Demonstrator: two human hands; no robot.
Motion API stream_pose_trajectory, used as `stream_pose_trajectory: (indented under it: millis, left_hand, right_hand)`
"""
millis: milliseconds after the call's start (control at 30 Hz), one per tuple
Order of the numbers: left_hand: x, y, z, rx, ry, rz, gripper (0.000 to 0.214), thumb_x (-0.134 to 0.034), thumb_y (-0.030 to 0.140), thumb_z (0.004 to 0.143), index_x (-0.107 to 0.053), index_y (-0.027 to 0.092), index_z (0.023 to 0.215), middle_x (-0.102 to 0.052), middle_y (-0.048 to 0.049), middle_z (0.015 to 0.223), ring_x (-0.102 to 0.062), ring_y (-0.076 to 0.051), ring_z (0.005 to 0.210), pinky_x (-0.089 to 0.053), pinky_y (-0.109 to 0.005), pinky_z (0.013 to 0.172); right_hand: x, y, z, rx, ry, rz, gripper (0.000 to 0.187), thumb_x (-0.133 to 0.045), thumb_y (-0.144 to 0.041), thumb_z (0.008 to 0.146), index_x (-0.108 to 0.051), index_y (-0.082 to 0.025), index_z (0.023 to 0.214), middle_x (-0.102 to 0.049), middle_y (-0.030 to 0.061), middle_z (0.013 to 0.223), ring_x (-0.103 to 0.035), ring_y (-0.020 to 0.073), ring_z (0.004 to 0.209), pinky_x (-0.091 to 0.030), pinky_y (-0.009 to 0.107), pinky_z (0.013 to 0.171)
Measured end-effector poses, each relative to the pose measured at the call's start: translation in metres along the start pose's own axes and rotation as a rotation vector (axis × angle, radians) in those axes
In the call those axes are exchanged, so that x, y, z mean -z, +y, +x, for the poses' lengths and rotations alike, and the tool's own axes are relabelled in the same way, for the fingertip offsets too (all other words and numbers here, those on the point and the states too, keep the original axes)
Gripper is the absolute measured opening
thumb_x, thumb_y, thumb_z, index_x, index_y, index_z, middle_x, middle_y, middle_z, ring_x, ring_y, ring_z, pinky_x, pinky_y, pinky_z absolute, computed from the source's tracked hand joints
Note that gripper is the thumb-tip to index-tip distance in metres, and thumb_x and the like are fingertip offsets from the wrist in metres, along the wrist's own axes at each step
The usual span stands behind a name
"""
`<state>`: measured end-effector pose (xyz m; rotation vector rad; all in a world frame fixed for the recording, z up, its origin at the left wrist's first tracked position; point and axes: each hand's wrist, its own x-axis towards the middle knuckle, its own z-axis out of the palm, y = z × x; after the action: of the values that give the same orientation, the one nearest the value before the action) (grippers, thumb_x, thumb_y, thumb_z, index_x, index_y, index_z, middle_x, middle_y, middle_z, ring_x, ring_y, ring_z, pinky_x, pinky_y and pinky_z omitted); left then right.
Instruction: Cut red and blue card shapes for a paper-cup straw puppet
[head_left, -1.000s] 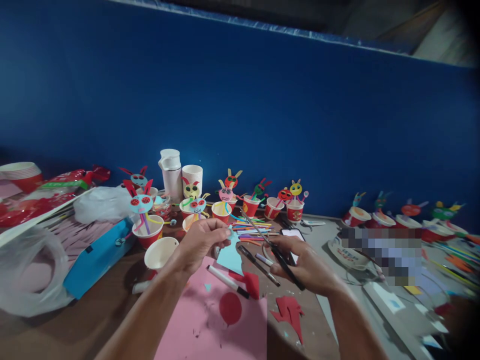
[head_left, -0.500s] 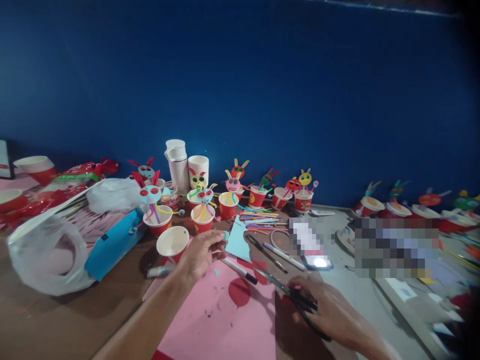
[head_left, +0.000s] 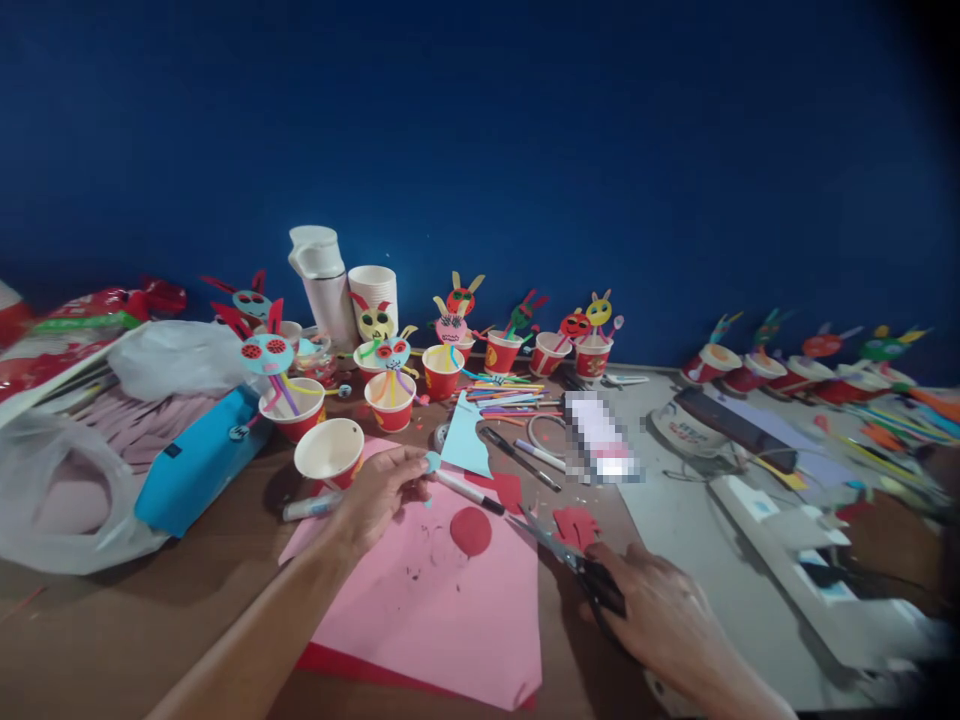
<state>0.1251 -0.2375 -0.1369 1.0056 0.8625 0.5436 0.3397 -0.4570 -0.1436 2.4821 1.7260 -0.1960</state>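
Note:
My left hand (head_left: 386,490) pinches a small light-blue paper piece (head_left: 433,461) between thumb and fingertips, above the pink paper sheet (head_left: 480,610). Black-handled scissors (head_left: 574,562) are gripped in my right hand (head_left: 649,600), their blades pointing left and away from me, apart from the blue piece. On the pink sheet lie a red paper circle (head_left: 471,531) and a marker (head_left: 471,492) with a black end. A larger light-blue paper offcut (head_left: 466,440) rests just beyond my left hand. Red paper scraps (head_left: 576,526) lie beside the scissor blades.
An empty paper cup (head_left: 329,452) stands left of my left hand. Behind it are several red cups with paper rabbit figures (head_left: 390,395), a white flask (head_left: 322,285) and stacked cups (head_left: 373,300). Plastic bags (head_left: 52,500) sit left; a power strip (head_left: 787,560) lies right.
The view has shifted, so the cups appear further left and more of the pink sheet's near edge shows. Both hands keep their holds on the blue piece and the scissors.

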Motion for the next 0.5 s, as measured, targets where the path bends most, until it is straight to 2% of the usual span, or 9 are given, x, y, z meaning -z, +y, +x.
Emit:
stream_pose_trajectory:
  millis: [267,367,500]
  left_hand:
    - [0.016,-0.003,-0.019,0.045,0.016,0.163,0.011,-0.058,0.024,0.065,-0.057,0.015,0.071,-0.061,-0.0016,0.067,-0.054,-0.011,0.057,-0.036,-0.019,0.050]
    - [0.021,-0.003,-0.025,0.080,0.015,0.196,0.013,-0.060,0.025,0.065,-0.055,0.016,0.072,-0.058,0.0001,0.065,-0.052,-0.010,0.057,-0.035,-0.018,0.049]
    - [0.025,-0.004,-0.028,0.113,-0.002,0.217,0.018,-0.062,0.030,0.065,-0.052,0.016,0.070,-0.055,0.0023,0.061,-0.049,-0.008,0.055,-0.034,-0.018,0.049]
  right_hand:
    - [0.001,-0.008,-0.001,0.096,-0.021,-0.015,0.035,-0.050,-0.020,0.067,-0.053,-0.024,0.102,-0.062,0.0052,0.075,-0.058,0.0240,0.071,-0.037,0.030,0.060]
    - [0.001,-0.008,-0.002,0.069,-0.020,-0.020,0.037,-0.049,-0.020,0.068,-0.051,-0.024,0.105,-0.062,0.0053,0.075,-0.058,0.0233,0.071,-0.036,0.029,0.058]
    - [0.000,-0.015,0.002,-0.027,-0.035,-0.057,0.030,-0.049,-0.025,0.072,-0.052,-0.021,0.102,-0.063,0.0073,0.075,-0.060,0.0241,0.069,-0.034,0.027,0.053]
